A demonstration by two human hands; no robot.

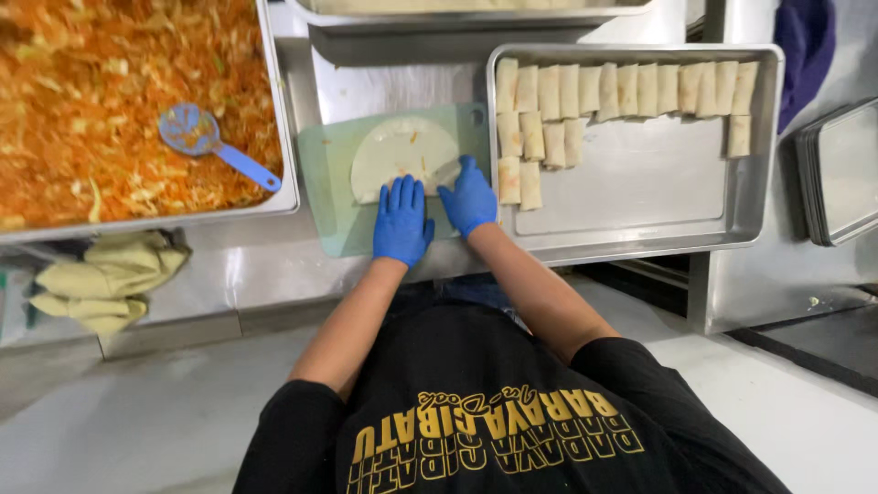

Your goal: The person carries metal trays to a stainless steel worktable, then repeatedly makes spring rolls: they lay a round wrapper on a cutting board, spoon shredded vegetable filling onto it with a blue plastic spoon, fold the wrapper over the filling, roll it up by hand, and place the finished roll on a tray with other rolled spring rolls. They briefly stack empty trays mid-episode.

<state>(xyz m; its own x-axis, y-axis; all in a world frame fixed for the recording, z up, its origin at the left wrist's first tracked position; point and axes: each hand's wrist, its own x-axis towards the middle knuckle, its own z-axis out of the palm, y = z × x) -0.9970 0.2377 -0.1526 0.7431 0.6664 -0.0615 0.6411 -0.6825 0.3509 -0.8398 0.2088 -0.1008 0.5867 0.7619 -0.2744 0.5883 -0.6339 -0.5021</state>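
A round pale wrapper [402, 151] lies on a translucent green cutting board [329, 183], its near side folded over. My left hand [402, 221], in a blue glove, lies flat with fingers stretched on the wrapper's near edge. My right hand [469, 197], also blue-gloved, pinches the wrapper's right side and folds it inward. Just to the right, a steel tray [640, 197] holds several rolled spring rolls [622, 89] in a row along its far side, with more at its left.
A big steel pan of orange shredded vegetable filling [91, 110] with a blue scoop [197, 133] sits at the left. Yellow cloths [105, 279] lie below it. Stacked empty trays [841, 174] stand at the right. Another tray [457, 18] sits beyond the board.
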